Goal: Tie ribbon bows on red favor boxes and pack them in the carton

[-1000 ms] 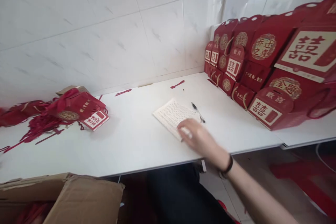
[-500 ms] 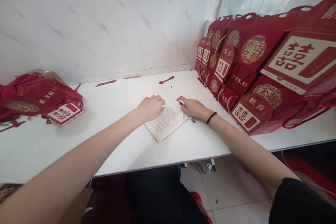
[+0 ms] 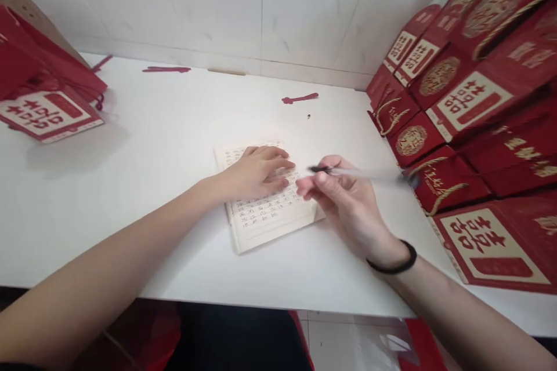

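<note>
A notebook (image 3: 261, 235) with rows of handwriting lies at a slant on the white table. My left hand (image 3: 261, 171) rests flat across its page, fingers spread, covering part of the writing. Just right of the page, my right hand (image 3: 348, 197) is raised and grips a pen (image 3: 357, 173) between thumb and fingers. The pen is nearly level, its dark end towards the notebook and its far end smeared by motion. A black band circles my right wrist.
Red gift boxes (image 3: 470, 104) with gold cord handles are stacked along the right side. Another red box (image 3: 47, 110) stands at the left. Red cords (image 3: 300, 98) lie near the tiled wall (image 3: 217, 6). The table's front edge (image 3: 261, 306) runs above my lap.
My right hand has lifted the pen off the table beside the notebook. My left hand has flattened and spread over the page. The view has moved closer to the table.
</note>
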A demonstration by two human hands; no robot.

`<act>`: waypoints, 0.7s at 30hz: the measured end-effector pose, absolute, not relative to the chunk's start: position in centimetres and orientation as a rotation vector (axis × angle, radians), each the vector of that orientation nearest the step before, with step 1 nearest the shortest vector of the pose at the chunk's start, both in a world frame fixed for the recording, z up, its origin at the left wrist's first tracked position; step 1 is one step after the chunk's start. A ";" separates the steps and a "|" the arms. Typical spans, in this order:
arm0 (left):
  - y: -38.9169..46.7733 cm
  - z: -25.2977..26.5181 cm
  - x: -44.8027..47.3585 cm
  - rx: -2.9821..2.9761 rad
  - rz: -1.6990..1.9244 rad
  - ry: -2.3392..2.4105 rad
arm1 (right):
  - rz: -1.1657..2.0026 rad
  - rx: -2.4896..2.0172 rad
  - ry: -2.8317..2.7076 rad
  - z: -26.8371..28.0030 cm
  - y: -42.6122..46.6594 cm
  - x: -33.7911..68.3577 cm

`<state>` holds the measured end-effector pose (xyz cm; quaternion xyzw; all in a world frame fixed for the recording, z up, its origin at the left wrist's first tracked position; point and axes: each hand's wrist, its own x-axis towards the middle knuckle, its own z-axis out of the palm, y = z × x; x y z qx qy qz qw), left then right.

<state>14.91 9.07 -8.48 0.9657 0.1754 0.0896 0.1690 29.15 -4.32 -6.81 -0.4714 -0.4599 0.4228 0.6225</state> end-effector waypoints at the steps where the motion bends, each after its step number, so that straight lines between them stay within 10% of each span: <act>1: 9.1 -8.5 14.9 2.739 0.268 0.501 | 0.997 -1.111 -1.045 -7.1 -4.5 28.4; 21: 8.8 -8.7 15.5 2.671 0.241 0.573 | 0.558 -1.547 -1.380 -8.6 -5.1 27.8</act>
